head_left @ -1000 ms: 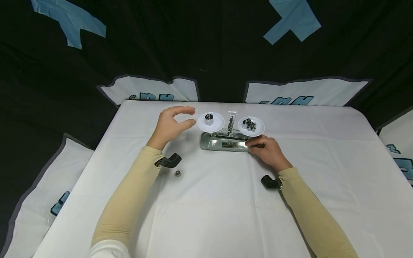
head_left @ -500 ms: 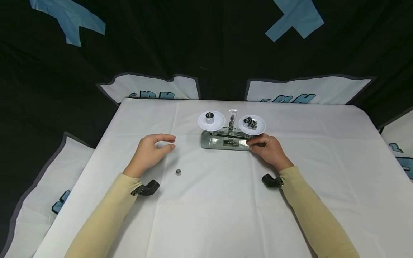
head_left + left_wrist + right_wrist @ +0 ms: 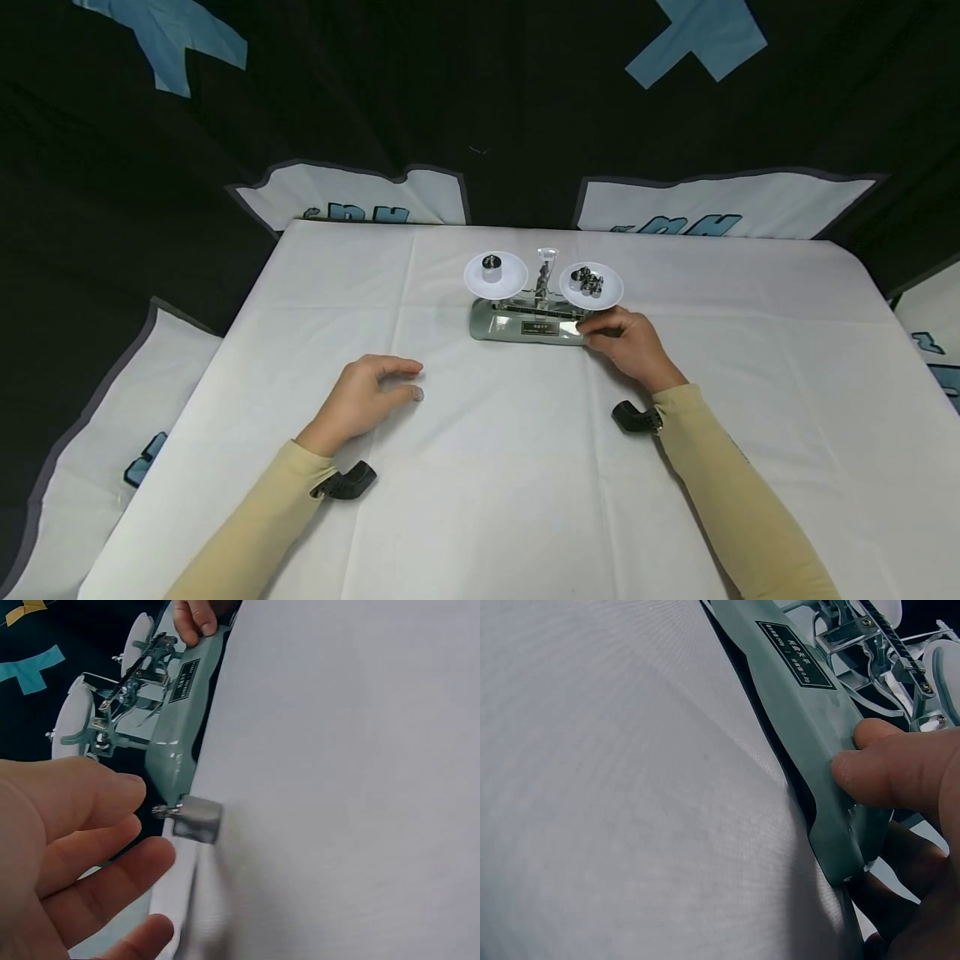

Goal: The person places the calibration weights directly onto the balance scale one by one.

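Observation:
My left hand (image 3: 363, 398) hovers low over the cloth with thumb and fingers parted. Just beyond its fingertips stands a small metal balance weight (image 3: 199, 819) with a knob on top; in the left wrist view a gap shows between it and the thumb. A green-grey balance scale (image 3: 497, 325) stands farther back. My right hand (image 3: 632, 348) grips the right end of its base, thumb (image 3: 877, 776) on the front and fingers curled behind. On the scale's left white pan (image 3: 476, 283) sits one larger weight (image 3: 491, 268); several smaller weights (image 3: 587, 282) cluster on the right pan (image 3: 611, 293).
A creased white cloth covers the table (image 3: 480, 483). Behind the far edge hangs a black curtain (image 3: 517, 108) with blue tape. Each wrist wears a black camera mount, such as the left one (image 3: 347, 482).
My left hand has drawn away from the left pan, back toward me, and lowered to the small balance weight on the cloth. The right hand keeps its place on the scale base.

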Action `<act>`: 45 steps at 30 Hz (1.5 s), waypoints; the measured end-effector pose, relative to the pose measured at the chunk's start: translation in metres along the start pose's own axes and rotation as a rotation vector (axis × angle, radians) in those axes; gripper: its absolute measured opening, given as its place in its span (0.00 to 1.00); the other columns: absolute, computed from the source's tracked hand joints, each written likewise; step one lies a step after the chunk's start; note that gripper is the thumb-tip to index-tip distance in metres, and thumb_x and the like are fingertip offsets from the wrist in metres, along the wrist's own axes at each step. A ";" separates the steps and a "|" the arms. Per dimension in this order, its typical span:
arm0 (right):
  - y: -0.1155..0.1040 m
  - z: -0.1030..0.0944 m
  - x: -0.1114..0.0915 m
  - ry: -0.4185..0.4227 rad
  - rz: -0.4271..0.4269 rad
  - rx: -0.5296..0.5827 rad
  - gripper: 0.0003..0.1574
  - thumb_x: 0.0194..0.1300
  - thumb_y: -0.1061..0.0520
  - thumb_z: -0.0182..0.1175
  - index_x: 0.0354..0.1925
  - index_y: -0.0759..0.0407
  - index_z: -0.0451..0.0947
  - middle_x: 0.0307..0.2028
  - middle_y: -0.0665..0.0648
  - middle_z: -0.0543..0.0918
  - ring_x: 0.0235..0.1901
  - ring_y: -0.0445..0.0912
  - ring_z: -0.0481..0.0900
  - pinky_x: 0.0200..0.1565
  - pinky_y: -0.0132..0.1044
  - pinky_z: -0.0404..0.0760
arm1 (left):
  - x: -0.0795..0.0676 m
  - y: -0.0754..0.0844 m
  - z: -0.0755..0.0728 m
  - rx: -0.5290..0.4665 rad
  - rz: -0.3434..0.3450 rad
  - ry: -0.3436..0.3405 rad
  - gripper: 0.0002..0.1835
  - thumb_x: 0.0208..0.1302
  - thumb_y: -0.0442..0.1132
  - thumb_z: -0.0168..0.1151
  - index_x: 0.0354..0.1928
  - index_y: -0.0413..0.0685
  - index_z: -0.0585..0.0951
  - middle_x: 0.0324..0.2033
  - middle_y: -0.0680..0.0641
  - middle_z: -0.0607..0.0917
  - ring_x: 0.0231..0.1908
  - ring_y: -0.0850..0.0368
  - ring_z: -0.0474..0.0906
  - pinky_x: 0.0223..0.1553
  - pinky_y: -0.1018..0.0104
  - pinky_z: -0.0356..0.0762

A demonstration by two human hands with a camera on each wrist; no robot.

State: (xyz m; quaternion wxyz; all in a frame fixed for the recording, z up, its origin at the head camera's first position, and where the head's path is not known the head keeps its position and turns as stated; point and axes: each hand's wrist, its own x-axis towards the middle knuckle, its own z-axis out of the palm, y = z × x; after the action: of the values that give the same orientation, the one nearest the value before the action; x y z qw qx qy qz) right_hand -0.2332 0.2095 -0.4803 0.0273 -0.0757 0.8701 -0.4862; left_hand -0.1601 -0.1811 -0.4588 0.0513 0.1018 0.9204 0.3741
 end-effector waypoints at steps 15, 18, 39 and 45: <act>0.001 0.000 0.001 -0.002 -0.012 0.006 0.11 0.61 0.68 0.66 0.43 0.69 0.87 0.54 0.70 0.84 0.68 0.64 0.72 0.74 0.59 0.64 | -0.011 -0.003 0.011 0.009 0.049 0.116 0.16 0.60 0.38 0.73 0.50 0.45 0.89 0.50 0.45 0.90 0.57 0.43 0.81 0.61 0.46 0.78; 0.001 0.000 0.001 0.000 -0.018 0.010 0.11 0.60 0.68 0.66 0.43 0.70 0.87 0.54 0.70 0.84 0.67 0.64 0.74 0.72 0.58 0.67 | -0.011 -0.005 0.013 0.006 0.063 0.134 0.16 0.59 0.37 0.73 0.50 0.45 0.89 0.49 0.44 0.90 0.56 0.42 0.82 0.60 0.46 0.78; 0.000 0.000 0.000 -0.005 -0.006 0.009 0.12 0.61 0.68 0.66 0.44 0.70 0.87 0.56 0.71 0.83 0.69 0.65 0.71 0.74 0.60 0.63 | -0.012 -0.004 0.018 0.005 0.024 0.093 0.16 0.56 0.32 0.73 0.48 0.47 0.90 0.48 0.43 0.88 0.58 0.42 0.78 0.61 0.44 0.76; 0.000 0.000 0.000 -0.005 -0.010 0.000 0.11 0.61 0.68 0.66 0.43 0.70 0.87 0.56 0.71 0.83 0.69 0.65 0.71 0.74 0.61 0.63 | -0.012 -0.005 0.019 0.011 0.010 0.095 0.15 0.57 0.31 0.73 0.47 0.48 0.90 0.48 0.43 0.88 0.58 0.42 0.78 0.62 0.44 0.75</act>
State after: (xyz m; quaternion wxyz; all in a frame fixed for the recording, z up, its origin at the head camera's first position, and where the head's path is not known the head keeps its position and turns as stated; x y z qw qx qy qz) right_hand -0.2328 0.2099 -0.4801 0.0272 -0.0815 0.8696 -0.4862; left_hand -0.1460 -0.1743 -0.4751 0.0052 0.0890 0.9233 0.3737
